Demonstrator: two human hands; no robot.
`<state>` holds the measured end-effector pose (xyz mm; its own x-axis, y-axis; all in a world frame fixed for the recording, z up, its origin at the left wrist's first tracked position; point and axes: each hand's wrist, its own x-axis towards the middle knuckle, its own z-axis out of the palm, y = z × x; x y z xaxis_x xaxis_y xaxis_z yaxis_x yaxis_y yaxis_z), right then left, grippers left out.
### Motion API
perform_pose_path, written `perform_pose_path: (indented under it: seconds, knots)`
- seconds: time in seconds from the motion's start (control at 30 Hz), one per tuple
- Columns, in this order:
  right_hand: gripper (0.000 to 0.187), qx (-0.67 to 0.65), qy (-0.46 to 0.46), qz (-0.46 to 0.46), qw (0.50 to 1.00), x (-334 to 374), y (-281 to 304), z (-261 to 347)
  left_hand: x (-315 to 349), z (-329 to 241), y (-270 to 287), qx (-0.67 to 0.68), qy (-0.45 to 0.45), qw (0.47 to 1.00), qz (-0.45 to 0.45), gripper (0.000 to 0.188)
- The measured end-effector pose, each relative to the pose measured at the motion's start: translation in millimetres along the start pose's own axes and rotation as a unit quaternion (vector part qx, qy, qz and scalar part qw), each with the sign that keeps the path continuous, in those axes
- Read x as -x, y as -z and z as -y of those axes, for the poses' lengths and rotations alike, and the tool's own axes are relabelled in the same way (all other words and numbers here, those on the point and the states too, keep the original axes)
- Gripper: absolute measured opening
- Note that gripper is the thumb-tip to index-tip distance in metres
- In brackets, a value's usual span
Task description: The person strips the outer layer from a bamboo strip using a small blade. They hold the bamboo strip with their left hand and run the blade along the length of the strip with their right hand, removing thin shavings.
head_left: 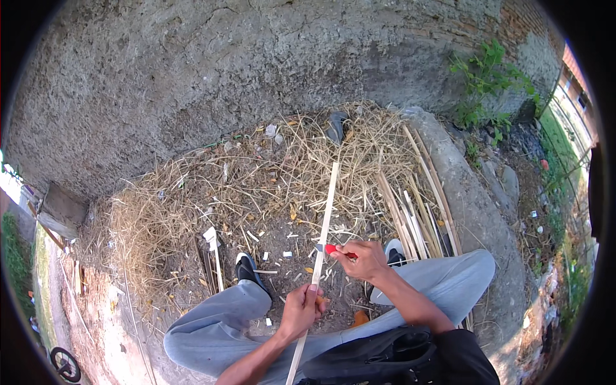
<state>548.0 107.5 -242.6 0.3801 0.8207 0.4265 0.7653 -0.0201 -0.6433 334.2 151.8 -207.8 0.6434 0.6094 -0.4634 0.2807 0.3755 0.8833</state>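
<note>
Between the knees, the left hand grips a long bamboo strip pointing straight away, while the right hand clasps a red-handled knife against its right edge.

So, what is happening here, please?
A person sits on the ground before a rough wall. The left hand grips a long pale strip that points away over the straw. The right hand holds a red-handled knife against the strip's side. More strips lie in a pile on the right, and small chips are scattered on the soil between the shoes.
</note>
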Motion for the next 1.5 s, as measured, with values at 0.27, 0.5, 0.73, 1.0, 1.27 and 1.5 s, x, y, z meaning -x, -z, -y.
perform_pose_path:
  seconds: [0.27, 0.5, 0.73, 1.0, 1.27, 1.5]
  knots:
    - [0.026, 0.019, -0.024, -0.023, 0.999, -7, -2, -32, 1, 2, -1, -0.011, 0.031, 0.999, 0.014, 0.027]
    - [0.030, 0.109, -0.224, -0.105, 0.963, -40, 67, -117, 16, 19, 1, -0.116, 0.028, 0.989, 0.083, 0.032]
    - [0.033, -0.116, -0.295, -0.206, 0.926, -37, 56, -146, -7, 11, 7, -0.058, 0.085, 0.991, 0.086, 0.029]
    - [0.032, -0.594, -0.486, -0.273, 0.581, -28, 62, -133, -23, 7, 15, 0.045, 0.087, 0.992, 0.076, 0.028]
    - [0.023, -0.201, -0.140, 0.012, 0.969, -10, 17, -6, -24, 8, 15, -0.033, -0.011, 0.999, 0.001, 0.028]
    - [0.024, -0.056, -0.012, 0.081, 0.995, 9, -2, 31, -18, -3, 11, -0.231, -0.113, 0.960, -0.110, 0.031]
